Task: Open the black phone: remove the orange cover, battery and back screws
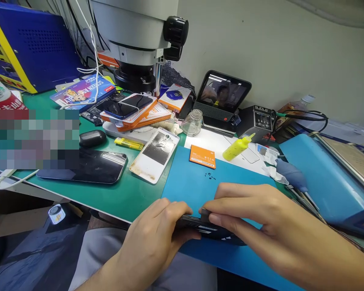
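Just above the near edge of the blue mat (182,178), my left hand (154,230) is closed around one end of a dark phone body (214,233), tilted with its edge towards me. Between the thumb and fingertips of my right hand (263,220) is a small flat dark piece (205,215) at the phone's upper edge. Whether this piece is attached to the phone I cannot tell. Part of the phone is hidden by both hands. Beyond them lie several tiny dark screws (210,176) and an orange phone battery (202,157).
A yellow squeeze bottle (237,148) lies on white paper by a glass jar (192,122). To the left are a white phone back (154,155) and a black phone (94,167). A microscope (133,36) overhangs stacked boxes. A blue air blower (291,173) sits at right.
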Available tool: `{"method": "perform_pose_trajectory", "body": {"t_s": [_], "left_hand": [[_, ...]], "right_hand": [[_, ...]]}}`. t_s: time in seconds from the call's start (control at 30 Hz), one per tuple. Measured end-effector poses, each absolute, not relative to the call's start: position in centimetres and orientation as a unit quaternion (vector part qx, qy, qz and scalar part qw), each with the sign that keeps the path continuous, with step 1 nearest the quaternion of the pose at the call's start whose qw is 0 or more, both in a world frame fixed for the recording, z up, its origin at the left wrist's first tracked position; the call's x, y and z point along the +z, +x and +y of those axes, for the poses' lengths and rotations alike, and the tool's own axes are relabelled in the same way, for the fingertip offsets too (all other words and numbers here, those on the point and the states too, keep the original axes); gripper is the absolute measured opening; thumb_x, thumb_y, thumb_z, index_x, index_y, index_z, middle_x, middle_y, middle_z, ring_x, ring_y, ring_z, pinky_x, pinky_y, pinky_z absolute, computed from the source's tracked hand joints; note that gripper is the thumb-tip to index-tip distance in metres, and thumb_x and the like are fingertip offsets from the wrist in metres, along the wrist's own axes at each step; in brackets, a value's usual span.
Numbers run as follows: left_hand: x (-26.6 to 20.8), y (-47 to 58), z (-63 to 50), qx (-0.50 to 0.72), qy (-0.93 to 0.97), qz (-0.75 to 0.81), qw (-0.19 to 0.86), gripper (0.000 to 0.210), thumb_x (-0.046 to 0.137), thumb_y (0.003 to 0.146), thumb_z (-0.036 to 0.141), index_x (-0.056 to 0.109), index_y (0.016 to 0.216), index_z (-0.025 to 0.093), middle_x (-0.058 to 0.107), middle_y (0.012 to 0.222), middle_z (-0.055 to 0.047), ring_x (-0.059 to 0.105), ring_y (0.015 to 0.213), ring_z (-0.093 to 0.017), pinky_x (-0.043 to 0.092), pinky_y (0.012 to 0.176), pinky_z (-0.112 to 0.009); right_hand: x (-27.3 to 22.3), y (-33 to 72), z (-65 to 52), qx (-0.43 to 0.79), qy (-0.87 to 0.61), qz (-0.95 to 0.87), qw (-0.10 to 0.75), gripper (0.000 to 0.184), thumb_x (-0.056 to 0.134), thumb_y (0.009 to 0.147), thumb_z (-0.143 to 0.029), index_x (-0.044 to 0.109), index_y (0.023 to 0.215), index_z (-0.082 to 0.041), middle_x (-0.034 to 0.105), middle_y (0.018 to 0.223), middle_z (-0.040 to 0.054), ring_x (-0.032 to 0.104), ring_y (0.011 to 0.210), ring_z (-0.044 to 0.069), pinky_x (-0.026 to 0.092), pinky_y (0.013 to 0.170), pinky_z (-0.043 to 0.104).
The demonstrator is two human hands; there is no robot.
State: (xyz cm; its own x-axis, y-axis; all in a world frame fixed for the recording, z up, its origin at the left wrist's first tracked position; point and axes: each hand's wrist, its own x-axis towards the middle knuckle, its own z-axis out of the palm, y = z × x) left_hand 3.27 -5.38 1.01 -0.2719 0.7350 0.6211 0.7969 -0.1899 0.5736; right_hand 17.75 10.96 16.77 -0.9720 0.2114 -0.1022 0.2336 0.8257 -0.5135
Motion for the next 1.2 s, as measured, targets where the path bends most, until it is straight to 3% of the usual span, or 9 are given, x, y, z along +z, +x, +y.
{"method": "perform_pose_trajectory", "body": {"t_s": [0.1, 0.27, 0.53, 0.7, 0.87, 1.2], "left_hand": [[1.1, 3.2, -5.2, -0.49, -0.608, -0.623, 0.046, 0.026, 0.056, 0.117, 0.04, 0.053, 0.137, 0.022, 0.076, 0.096, -0.001, 0.073, 0.075, -0.017, 0.062, 0.069, -0.028], [1.1, 3.2, -5.2, -0.493, -0.632, -0.593, 0.072, 0.018, 0.061, 0.114, 0.021, 0.055, 0.13, 0.026, 0.074, 0.107, -0.001, 0.074, 0.085, -0.015, 0.063, 0.076, -0.026], [0.5, 3.4, -5.2, -0.476, -0.623, -0.611, 0.105, 0.021, 0.062, 0.111, 0.014, 0.062, 0.127, 0.027, 0.07, 0.114, -0.003, 0.077, 0.089, -0.014, 0.065, 0.078, -0.023], [0.9, 3.2, -5.4, -0.466, -0.643, -0.603, 0.075, 0.022, 0.06, 0.109, 0.008, 0.06, 0.125, 0.024, 0.067, 0.11, -0.002, 0.075, 0.087, -0.012, 0.064, 0.076, -0.021], [1.2, 3.7, -6.1, -0.455, -0.638, -0.62, 0.038, 0.035, 0.062, 0.103, -0.002, 0.055, 0.124, 0.025, 0.068, 0.113, -0.002, 0.069, 0.093, -0.015, 0.063, 0.083, -0.029], [1.7, 4.1, -6.2, -0.473, -0.646, -0.599, 0.001, 0.045, 0.059, 0.1, -0.007, 0.048, 0.13, 0.024, 0.065, 0.113, -0.003, 0.066, 0.095, -0.015, 0.061, 0.082, -0.029]], "right_hand": [[16.6, 17.7, 11.2, -0.323, 0.128, 0.937, 0.029, 0.031, 0.055, 0.114, -0.03, 0.078, 0.093, -0.025, 0.073, 0.09, -0.0019, 0.065, 0.078, 0.01, 0.046, 0.069, 0.023], [16.0, 17.9, 11.7, -0.404, 0.167, 0.898, 0.042, 0.03, 0.062, 0.114, -0.041, 0.086, 0.1, -0.03, 0.073, 0.091, -0.0026, 0.064, 0.078, 0.008, 0.045, 0.069, 0.022], [16.0, 16.9, 12.7, -0.472, 0.186, 0.86, 0.059, 0.019, 0.077, 0.103, -0.027, 0.087, 0.088, -0.023, 0.075, 0.087, -0.0019, 0.067, 0.081, 0.012, 0.047, 0.071, 0.022], [16.1, 17.2, 12.0, -0.458, 0.198, 0.866, 0.033, 0.018, 0.076, 0.103, -0.021, 0.087, 0.089, -0.021, 0.076, 0.088, -0.0024, 0.066, 0.082, 0.01, 0.046, 0.073, 0.022], [15.9, 18.1, 11.1, -0.439, 0.18, 0.88, 0.011, 0.017, 0.075, 0.104, -0.02, 0.088, 0.093, -0.02, 0.074, 0.087, -0.0027, 0.066, 0.085, 0.01, 0.046, 0.077, 0.022], [15.3, 18.8, 10.4, -0.371, 0.174, 0.912, -0.024, 0.027, 0.065, 0.11, -0.023, 0.085, 0.092, -0.023, 0.071, 0.087, -0.0043, 0.061, 0.079, 0.009, 0.041, 0.071, 0.026]]}}
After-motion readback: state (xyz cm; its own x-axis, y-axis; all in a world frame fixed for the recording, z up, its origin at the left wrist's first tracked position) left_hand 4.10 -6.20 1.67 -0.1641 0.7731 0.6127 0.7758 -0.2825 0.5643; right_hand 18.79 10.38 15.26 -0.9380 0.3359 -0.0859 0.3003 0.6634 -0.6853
